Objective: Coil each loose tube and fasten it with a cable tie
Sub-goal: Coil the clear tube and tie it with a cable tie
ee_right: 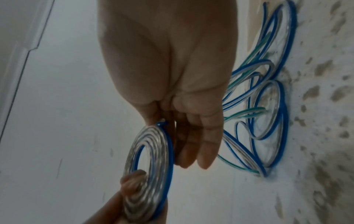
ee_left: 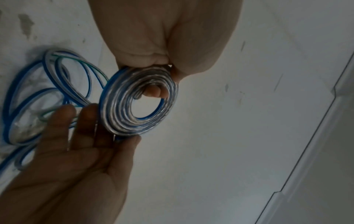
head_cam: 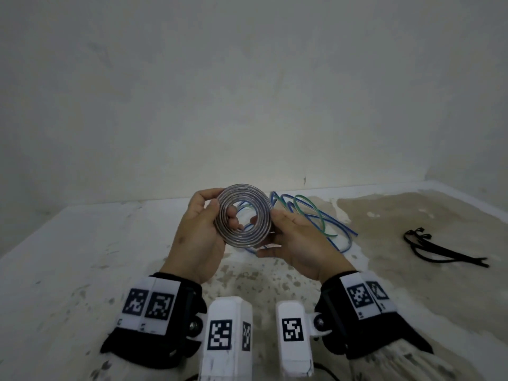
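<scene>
Coil [head_cam: 244, 215] is wound flat, spiral intact, and held upright above the table [head_cam: 82, 243] between both hands. Left hand [head_cam: 202, 232] pinches the rim, thumb in front and fingers reaching through the centre hole. Right hand [head_cam: 297, 240] supports the opposite edge; its fingers lie nearly straight behind the coil, and I judge this a steadying touch, not a grip. Ties [head_cam: 439, 248] lie well apart to the right; loose tubes [head_cam: 308, 215] sit behind. No tie on yet. Risk: when the right hand leaves to fetch a tie, the springy tubing may unwind under the one-sided pinch, or the outer end slip free.
</scene>
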